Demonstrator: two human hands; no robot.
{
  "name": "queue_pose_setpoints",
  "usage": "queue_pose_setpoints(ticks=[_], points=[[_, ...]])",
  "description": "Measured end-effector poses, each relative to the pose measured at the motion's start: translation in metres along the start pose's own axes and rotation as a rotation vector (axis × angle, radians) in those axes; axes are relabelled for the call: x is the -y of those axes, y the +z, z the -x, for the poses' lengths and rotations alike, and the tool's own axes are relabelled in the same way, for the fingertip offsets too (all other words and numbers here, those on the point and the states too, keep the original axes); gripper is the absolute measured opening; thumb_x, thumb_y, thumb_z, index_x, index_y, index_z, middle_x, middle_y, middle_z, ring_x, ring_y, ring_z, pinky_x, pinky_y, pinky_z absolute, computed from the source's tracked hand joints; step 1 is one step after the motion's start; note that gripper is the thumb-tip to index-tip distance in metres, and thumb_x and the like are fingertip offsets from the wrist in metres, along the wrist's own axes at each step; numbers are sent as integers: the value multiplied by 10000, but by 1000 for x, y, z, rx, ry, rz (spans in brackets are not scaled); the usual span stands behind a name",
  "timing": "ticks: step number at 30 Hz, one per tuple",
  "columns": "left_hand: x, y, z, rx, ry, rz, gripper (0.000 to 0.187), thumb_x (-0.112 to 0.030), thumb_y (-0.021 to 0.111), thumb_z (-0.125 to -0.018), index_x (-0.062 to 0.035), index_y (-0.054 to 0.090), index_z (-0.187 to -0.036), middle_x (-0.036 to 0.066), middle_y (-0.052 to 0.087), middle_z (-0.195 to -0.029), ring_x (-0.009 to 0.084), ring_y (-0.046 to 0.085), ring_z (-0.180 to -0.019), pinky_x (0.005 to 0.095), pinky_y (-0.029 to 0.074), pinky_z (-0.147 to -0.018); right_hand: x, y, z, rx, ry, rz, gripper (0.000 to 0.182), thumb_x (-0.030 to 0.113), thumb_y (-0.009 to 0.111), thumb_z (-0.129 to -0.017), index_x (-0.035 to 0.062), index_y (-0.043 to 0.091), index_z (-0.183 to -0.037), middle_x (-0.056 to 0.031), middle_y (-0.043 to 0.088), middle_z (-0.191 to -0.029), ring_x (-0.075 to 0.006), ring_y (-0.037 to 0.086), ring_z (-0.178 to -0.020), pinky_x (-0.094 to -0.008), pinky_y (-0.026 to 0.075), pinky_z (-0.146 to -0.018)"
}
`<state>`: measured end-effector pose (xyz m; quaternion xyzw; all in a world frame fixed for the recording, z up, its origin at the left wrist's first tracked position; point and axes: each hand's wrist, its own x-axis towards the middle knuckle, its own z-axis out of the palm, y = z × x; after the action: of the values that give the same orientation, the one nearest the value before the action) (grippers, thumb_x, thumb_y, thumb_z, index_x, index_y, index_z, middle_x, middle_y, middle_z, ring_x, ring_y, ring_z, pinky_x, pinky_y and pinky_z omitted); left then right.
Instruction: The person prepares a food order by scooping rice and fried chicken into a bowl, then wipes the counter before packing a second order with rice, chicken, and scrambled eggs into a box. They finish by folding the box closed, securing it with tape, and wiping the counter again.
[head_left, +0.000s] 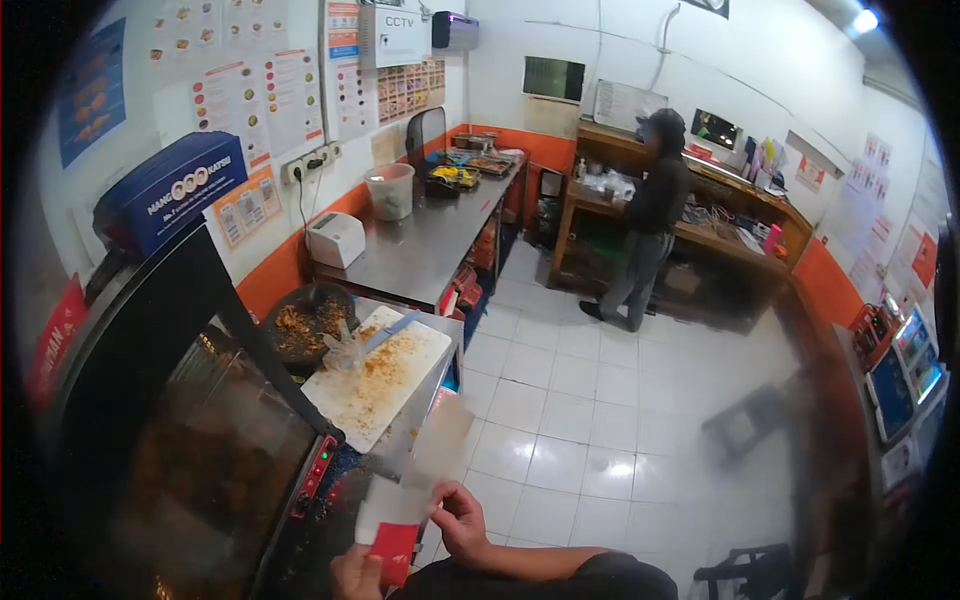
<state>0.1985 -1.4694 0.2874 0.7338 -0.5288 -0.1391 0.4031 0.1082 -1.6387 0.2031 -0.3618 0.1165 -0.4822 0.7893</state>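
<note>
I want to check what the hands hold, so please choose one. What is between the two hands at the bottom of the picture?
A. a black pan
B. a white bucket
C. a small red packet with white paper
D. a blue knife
C: the left hand and right hand hold a small red packet with white paper above it; the blue-handled knife lies on the cutting board.

Take the cutting board (375, 375) as your landmark. Your hands sit just in front of it: left hand (355, 572), right hand (462, 520), a small packet (393, 550) between them. Left of the board lies the pan (305, 325). Behind it runs the steel counter (425, 245), with the bucket (390, 190) on it. Far right of the board, a person (648, 220) stands at the shelves (690, 215).
</note>
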Motion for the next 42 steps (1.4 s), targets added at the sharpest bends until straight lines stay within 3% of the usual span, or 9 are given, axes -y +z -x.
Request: queue_pose_setpoints(ticks=[2, 8, 17, 20, 24, 27, 30, 31, 42], points=[[17, 7, 23, -117, -414, 903, 260, -284, 546, -1020, -32, 610, -1021, 52, 656, -915, 213, 628, -823, 353, 492, -737, 18, 2, -7, 263, -123, 412, 244, 132, 666, -911, 2, 654, -1116, -75, 532, -1026, -219, 501, -1020, -341, 370, -983], [52, 20, 40, -139, -561, 1015, 323, -238, 512, -1042, -22, 536, -1280, 73, 611, -1184, 177, 596, -1029, 313, 481, -933, 4, 25, -17, 538, -104, 735, 435, 255, 728, -893, 124, 652, -1300, -34, 447, -1049, -206, 427, -1065, -341, 321, -997], [59, 13, 49, -123, -657, 1003, 325, -288, 535, -1035, -36, 537, -1240, 48, 605, -1109, 130, 589, -998, 300, 490, -883, -18, 45, -17, 598, -133, 1028, 300, 309, 721, -856, 163, 642, -1105, -101, 466, -1178, -288, 430, -1197, -448, 298, -967], [65, 20, 51, -161, -632, 986, 334, -306, 538, -1034, -38, 539, -1233, 39, 609, -1072, 121, 593, -970, 287, 492, -861, -21, 42, -22, 1083, -51, 1000, 242, 279, 708, -865, 154, 651, -1064, -100, 466, -1178, -293, 422, -1203, -450, 302, -965], [86, 20, 56, -121, -557, 708, 362, -288, 577, -1017, -47, 527, -1282, 62, 610, -1175, 108, 575, -1005, 283, 475, -896, -22, 41, -28, 1082, -48, 853, 277, 267, 687, -888, 145, 661, -1134, -110, 474, -1248, -291, 438, -1223, -445, 306, -1000], [91, 30, 39, -674, -473, 990, 94, -158, 703, -877, -72, 671, -898, 119, 725, -892, 255, 700, -759, 376, 576, -749, -50, 11, -29, 490, -32, 663, 542, 268, 662, -937, 111, 467, -1418, -79, 417, -1446, -247, 369, -1356, -413, 290, -1118], [54, 1, 12, -806, -462, 1713, 340, -270, 559, -946, -31, 616, -1180, 132, 672, -1121, 276, 654, -974, 453, 487, -906, -49, -2, -22, 316, 578, 11, 685, 331, 660, -938, 130, 334, -1507, -59, 362, -1529, -217, 334, -1410, -429, 303, -1121], [74, 5, 20, -546, -242, 1686, 471, -281, 551, -964, -8, 509, -1346, 139, 582, -1335, 271, 584, -1187, 448, 448, -1034, -40, -4, -20, 245, 760, -132, 787, 375, 683, -911, 129, 269, -1534, -35, 333, -1562, -221, 333, -1425, -462, 320, -1116], [148, 36, 30, -688, -396, 1497, 454, -40, 598, -898, 1, 486, -1337, 129, 561, -1307, 268, 569, -1179, 420, 476, -996, -33, -16, -43, 89, 698, -156, 687, 169, 811, -796, 95, 438, -1368, -70, 536, -1357, -240, 514, -1270, -427, 413, -1071]])
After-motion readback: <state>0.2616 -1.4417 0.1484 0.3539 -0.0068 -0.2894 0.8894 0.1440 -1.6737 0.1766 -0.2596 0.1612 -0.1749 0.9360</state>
